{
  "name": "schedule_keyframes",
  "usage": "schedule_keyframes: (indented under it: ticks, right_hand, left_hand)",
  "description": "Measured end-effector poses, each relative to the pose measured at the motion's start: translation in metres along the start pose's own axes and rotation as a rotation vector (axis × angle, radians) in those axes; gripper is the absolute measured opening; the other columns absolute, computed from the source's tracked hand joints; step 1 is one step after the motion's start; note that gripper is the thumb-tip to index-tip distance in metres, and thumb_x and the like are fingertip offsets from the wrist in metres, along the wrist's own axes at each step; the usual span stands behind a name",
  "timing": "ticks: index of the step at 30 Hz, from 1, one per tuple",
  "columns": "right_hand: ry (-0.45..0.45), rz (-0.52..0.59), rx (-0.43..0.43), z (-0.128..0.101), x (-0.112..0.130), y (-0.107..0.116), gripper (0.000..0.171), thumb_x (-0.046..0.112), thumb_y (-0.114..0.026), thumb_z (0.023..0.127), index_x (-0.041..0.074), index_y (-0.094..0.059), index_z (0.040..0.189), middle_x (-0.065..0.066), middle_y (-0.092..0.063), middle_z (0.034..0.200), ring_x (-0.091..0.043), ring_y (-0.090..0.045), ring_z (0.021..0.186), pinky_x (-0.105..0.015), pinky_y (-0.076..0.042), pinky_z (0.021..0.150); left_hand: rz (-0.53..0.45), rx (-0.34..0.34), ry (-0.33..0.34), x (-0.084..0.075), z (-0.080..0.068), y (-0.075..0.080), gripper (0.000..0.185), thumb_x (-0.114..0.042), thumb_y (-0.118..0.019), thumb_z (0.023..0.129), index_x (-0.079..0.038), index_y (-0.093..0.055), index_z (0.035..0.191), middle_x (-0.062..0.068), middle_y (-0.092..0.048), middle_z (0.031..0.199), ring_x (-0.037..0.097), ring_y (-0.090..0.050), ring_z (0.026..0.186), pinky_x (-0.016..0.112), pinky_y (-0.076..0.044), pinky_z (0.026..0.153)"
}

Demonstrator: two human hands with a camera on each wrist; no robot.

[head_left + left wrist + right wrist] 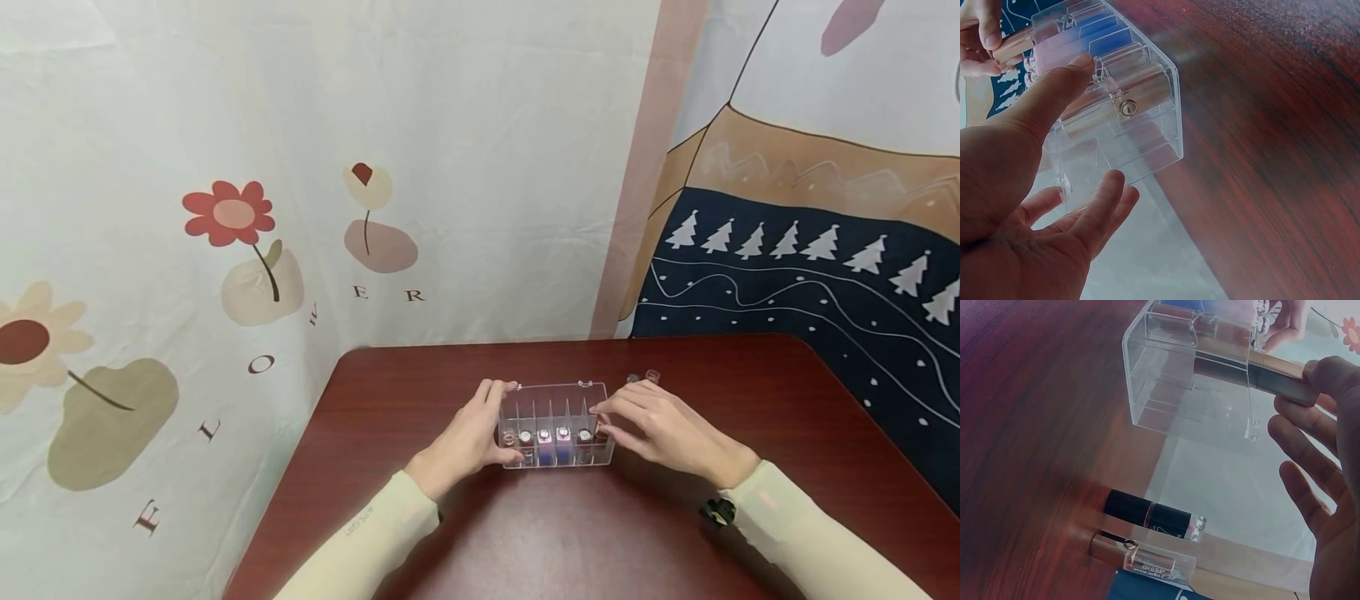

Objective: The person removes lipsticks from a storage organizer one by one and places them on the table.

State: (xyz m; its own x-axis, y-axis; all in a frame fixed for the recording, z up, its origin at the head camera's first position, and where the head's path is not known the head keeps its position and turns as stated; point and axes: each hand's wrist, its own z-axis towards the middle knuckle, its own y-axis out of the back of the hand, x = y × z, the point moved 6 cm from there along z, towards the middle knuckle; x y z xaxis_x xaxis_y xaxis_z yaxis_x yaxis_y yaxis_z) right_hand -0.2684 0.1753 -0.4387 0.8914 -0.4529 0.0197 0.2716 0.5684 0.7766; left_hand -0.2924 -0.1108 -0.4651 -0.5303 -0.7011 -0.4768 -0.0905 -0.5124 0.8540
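Behind our reddish-brown table (555,533) hangs a flower-printed cloth (487,125). Our left hand (468,429) grips the left end of the clear divided cosmetics organizer (567,406); our right hand (660,421) pinches a dark cosmetic tube (1280,382), partly inside its right-end slot. We seem to be fitting it; removal is possible too. Either way, the next move calls for keeping it aligned with the dividers. Two purple-and-pink tubes (545,450) occupy middle slots, other capped tubes (585,450) flanking them. Far right, a black tube (1147,514) and a clear-topped tube (1160,561) stand outside.
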Motion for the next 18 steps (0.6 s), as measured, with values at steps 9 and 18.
schedule_keyframes:
  ticks: [9, 18]
  right_hand:
    - [-0.041, 0.002, 0.017, 0.004, 0.000, 0.007, 0.029, 0.018, -0.094, 0.098, 0.018, -0.084, 0.126, 0.009, -0.085, 0.114, -0.009, -0.078, 0.104, -0.032, -0.063, 0.107]
    - [-0.056, 0.014, 0.007, 0.005, -0.006, 0.015, 0.036, 0.013, -0.097, 0.093, 0.019, -0.083, 0.126, 0.010, -0.083, 0.114, -0.010, -0.077, 0.099, -0.035, -0.061, 0.091]
  left_hand:
    - [0.011, -0.004, -0.004, -0.001, 0.000, 0.001, 0.105, -0.023, -0.112, 0.080, -0.003, -0.048, 0.161, 0.026, -0.061, 0.149, 0.034, -0.075, 0.112, 0.049, -0.068, 0.105]
    - [0.022, -0.011, -0.012, -0.001, -0.001, 0.001, 0.105, -0.023, -0.112, 0.079, -0.002, -0.049, 0.160, 0.024, -0.061, 0.148, 0.033, -0.075, 0.109, 0.048, -0.069, 0.103]
